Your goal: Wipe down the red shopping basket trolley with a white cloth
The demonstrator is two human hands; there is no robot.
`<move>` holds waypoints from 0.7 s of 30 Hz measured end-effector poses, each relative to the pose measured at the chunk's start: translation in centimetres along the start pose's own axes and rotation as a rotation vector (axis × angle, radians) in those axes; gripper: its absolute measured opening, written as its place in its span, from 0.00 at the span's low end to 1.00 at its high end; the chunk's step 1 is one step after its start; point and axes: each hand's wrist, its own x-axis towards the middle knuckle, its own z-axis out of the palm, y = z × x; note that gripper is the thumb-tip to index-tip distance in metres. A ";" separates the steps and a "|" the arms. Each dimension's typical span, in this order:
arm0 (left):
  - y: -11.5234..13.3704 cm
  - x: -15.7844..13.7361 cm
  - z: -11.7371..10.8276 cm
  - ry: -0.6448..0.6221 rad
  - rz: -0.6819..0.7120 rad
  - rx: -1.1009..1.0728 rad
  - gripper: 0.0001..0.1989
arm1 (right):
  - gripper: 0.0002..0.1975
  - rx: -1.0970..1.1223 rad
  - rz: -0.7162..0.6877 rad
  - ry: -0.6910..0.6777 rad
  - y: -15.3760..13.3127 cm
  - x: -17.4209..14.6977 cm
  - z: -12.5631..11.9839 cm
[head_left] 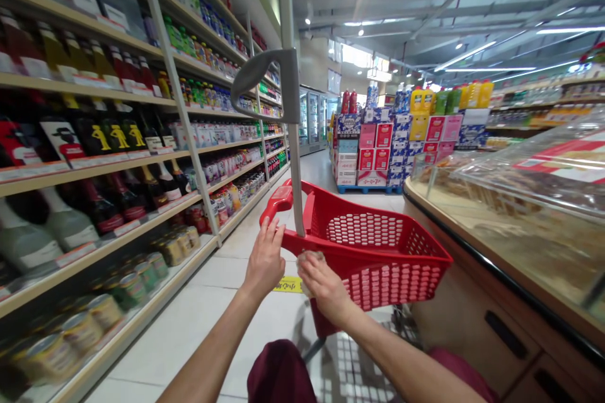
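Note:
A red plastic shopping cart point(378, 264) with honeycomb holes in its walls stands side-on in front of me. My left hand point(267, 256) grips the cart's edge just below its red handle point(276, 200). Against the cart's near side, under the upright grey pole point(295, 170), my right hand point(326, 286) presses a light greyish cloth point(309, 256), mostly covered by the fingers. Above both hands, a grey loop-shaped grip point(265, 85) juts out from the pole.
Shelves of bottles and cans point(118, 157) line the left side. A glass-topped wooden counter point(472, 277) stands close on the right. Farther back, stacked drink cartons point(373, 145) rest on a blue pallet point(368, 189). A yellow floor sticker point(289, 284) lies below the cart.

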 end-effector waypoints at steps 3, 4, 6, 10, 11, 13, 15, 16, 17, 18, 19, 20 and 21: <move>0.1 0.0 0.0 -0.011 0.003 0.013 0.35 | 0.14 0.016 -0.042 -0.107 -0.4 -2.1 0.3; 0.2 0.0 0.0 -0.013 0.001 0.019 0.35 | 0.14 0.015 -0.034 -0.114 -0.4 -2.3 0.1; 0.4 0.0 0.1 -0.014 -0.009 0.033 0.34 | 0.16 -0.003 0.006 -0.069 -0.4 -1.7 -0.6; 0.5 0.3 0.1 -0.020 -0.024 0.065 0.31 | 0.17 -0.042 0.066 0.035 0.4 0.1 -1.3; 0.5 0.4 0.1 -0.026 -0.022 0.071 0.31 | 0.16 -0.041 0.052 0.024 0.6 -0.3 -1.1; 0.6 0.4 -0.1 -0.043 -0.022 0.089 0.32 | 0.15 -0.026 0.004 -0.025 0.7 -2.0 -0.5; 0.9 0.2 -0.3 -0.047 -0.038 0.113 0.32 | 0.14 -0.015 -0.014 -0.057 0.8 -3.4 -0.5; 1.2 0.0 -0.3 -0.035 -0.051 0.125 0.32 | 0.14 -0.018 -0.004 -0.047 0.9 -3.7 -0.9; 1.7 -0.2 -0.2 -0.013 -0.059 0.133 0.32 | 0.15 -0.024 0.017 -0.019 1.1 -3.5 -1.4; 2.2 -0.4 -0.1 0.015 -0.055 0.136 0.33 | 0.16 -0.033 0.042 0.019 1.3 -3.0 -2.0; 2.8 -0.5 0.1 0.039 -0.034 0.132 0.33 | 0.17 -0.041 0.071 0.056 1.7 -2.3 -2.6; 3.5 -0.6 0.4 0.052 0.005 0.126 0.34 | 0.18 -0.048 0.099 0.082 2.0 -1.8 -3.0; 4.1 -0.7 0.7 0.045 0.058 0.118 0.34 | 0.18 -0.055 0.120 0.095 2.3 -1.5 -3.2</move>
